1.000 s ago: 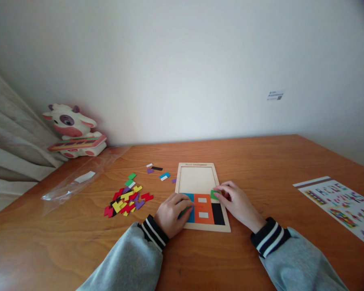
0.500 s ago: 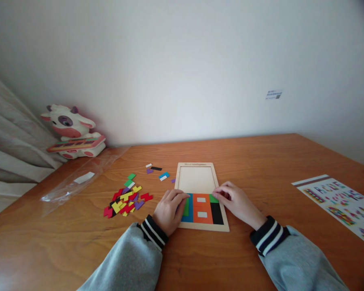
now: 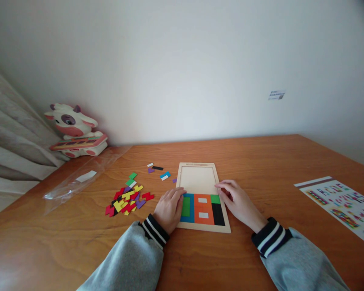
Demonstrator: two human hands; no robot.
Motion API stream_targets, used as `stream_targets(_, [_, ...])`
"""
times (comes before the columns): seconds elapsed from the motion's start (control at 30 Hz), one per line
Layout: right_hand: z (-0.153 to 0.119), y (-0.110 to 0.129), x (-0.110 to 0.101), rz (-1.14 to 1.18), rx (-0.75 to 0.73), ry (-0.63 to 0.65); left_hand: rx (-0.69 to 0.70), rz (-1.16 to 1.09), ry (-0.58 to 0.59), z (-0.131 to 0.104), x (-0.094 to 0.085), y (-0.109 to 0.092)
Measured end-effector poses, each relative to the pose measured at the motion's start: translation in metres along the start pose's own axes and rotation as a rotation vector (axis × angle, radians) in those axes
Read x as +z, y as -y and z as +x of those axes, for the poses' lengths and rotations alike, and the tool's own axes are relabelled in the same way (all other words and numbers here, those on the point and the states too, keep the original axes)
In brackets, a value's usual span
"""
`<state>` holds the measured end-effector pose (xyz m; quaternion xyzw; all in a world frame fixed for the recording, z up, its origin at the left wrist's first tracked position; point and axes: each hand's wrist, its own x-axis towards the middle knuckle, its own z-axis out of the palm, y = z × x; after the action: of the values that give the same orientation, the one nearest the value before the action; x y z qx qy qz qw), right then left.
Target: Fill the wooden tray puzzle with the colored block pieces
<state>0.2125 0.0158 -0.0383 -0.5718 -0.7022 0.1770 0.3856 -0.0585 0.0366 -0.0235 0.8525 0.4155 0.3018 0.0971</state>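
A wooden puzzle board (image 3: pixel 227 227) lies on the table between my hands. Its near half holds blue, green, orange, white and black pieces (image 3: pixel 218 214) fitted side by side; the far half shows bare wood. My left hand (image 3: pixel 169 208) rests on the board's left edge, fingers bent near the blue piece (image 3: pixel 191 208), with nothing seen in it. At the right edge is my right hand (image 3: pixel 235 200), its fingers apart and its fingertips by the small green piece (image 3: pixel 214 199). No piece shows in its fingers.
A pile of coloured pieces (image 3: pixel 129 200) lies left of the board, with loose ones behind it. Farther left are a clear plastic bag (image 3: pixel 69 186) and a cow toy (image 3: pixel 79 129). A printed sheet (image 3: pixel 342 206) lies at the right.
Both hands have drawn back slightly from the pieces toward the board's edges. More of the blue and green pieces shows. The view has shifted a little.
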Motion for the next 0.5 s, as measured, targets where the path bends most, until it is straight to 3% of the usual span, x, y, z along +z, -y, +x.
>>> stream_targets(0.5, [-0.002, -0.001, 0.001, -0.009, 0.051, 0.029, -0.042, 0.074, 0.078, 0.0, -0.008, -0.011])
